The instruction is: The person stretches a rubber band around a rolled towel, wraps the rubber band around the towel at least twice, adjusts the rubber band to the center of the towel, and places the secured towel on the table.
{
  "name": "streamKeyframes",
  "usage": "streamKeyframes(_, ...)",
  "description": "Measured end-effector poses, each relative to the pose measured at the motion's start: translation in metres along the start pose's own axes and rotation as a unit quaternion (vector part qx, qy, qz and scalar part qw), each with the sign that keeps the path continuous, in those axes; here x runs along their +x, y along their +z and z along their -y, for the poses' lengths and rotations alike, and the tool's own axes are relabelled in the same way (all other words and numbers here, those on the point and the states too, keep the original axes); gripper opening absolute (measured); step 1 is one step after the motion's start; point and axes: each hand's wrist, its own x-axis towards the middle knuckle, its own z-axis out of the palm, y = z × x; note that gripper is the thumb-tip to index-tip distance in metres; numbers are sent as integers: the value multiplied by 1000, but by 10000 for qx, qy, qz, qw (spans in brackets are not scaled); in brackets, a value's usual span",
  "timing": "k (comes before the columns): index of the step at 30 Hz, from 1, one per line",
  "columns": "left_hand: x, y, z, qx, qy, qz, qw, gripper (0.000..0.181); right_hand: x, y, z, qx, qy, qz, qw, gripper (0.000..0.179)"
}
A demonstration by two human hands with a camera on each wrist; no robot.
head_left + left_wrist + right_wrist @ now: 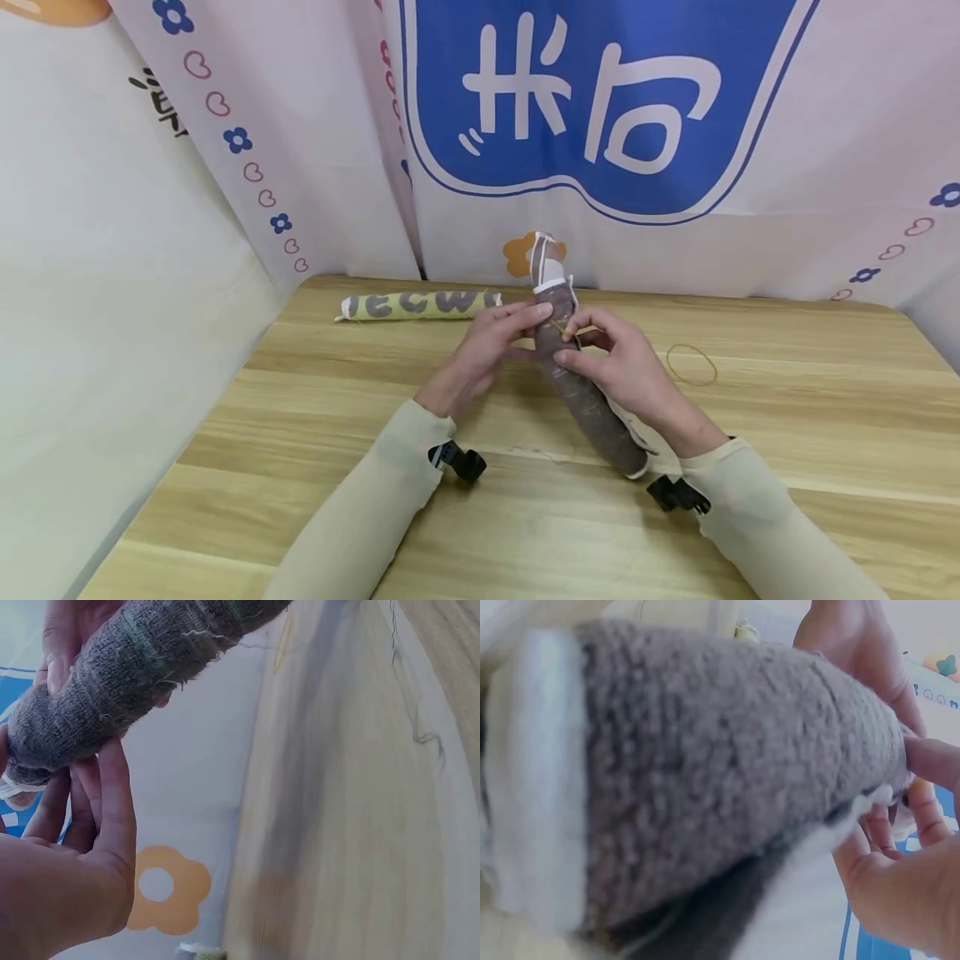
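A grey-brown rolled towel with white edging stands slantwise between both hands in the head view, its far end raised. My left hand grips the roll near that far end, thumb on top and fingers beneath. The right hand pinches a thin tan rubber band against the side of the roll. The left wrist view shows the fuzzy underside of the towel over the left fingers. Close up in the right wrist view is the white-edged near end of the towel.
A yellow-green rolled towel with grey letters lies at the back left of the wooden table. Another rubber band lies right of the hands. A loose dark thread is on the tabletop. A printed white cloth hangs behind.
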Motion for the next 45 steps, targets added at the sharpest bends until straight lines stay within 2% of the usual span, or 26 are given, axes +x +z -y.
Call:
streamKeyframes(2,0,0,0,37,-77,101,9999,41,0,0,-1,11,-4,40,10000,20)
streamKeyframes(6,1,0,0,105,-108,50,9999,42,-2,4,-2,-141,-191,-96,9997,22)
streamKeyframes(10,-2,6,0,52,-31,-328,9994,37,-5,9,2,-280,-213,-311,9989,29)
streamKeyframes(15,-8,19,0,115,127,-934,9955,24,-9,15,13,-568,266,-497,9968,41)
streamKeyframes(18,-11,26,0,183,142,-1063,9941,24,-11,18,16,-839,285,-773,9931,37)
streamKeyframes(21,-12,28,-3,216,25,-1162,9930,24,-12,20,14,-1273,-187,-1026,9864,27)
streamKeyframes(25,-10,23,-8,228,-323,-1288,9909,22,-13,22,12,-2067,-1201,-1150,9642,22)
streamKeyframes(28,-9,18,-11,337,-515,-1300,9896,22,-12,22,10,-2484,-1778,-956,9474,25)
streamKeyframes(33,-7,14,-14,471,-534,-1485,9863,21,-10,21,6,-2833,-2381,-392,9282,27)
streamKeyframes(36,-7,12,-15,457,-517,-1599,9847,20,-10,20,5,-3019,-2660,-169,9153,27)
streamKeyframes(38,-7,10,-14,450,-477,-1579,9853,21,-9,19,4,-3164,-2680,-158,9098,29)
streamKeyframes(40,-7,10,-13,469,-352,-1418,9882,24,-8,20,4,-3219,-2528,-290,9119,34)
streamKeyframes(41,-7,9,-11,482,-263,-1311,9898,26,-8,20,4,-3165,-2402,-389,9168,35)
streamKeyframes(43,-7,8,-8,473,-74,-1027,9936,30,-6,19,4,-2803,-2047,-529,9363,34)
streamKeyframes(45,-5,6,-5,411,70,-653,9970,35,-4,16,5,-2131,-1637,-570,9615,29)
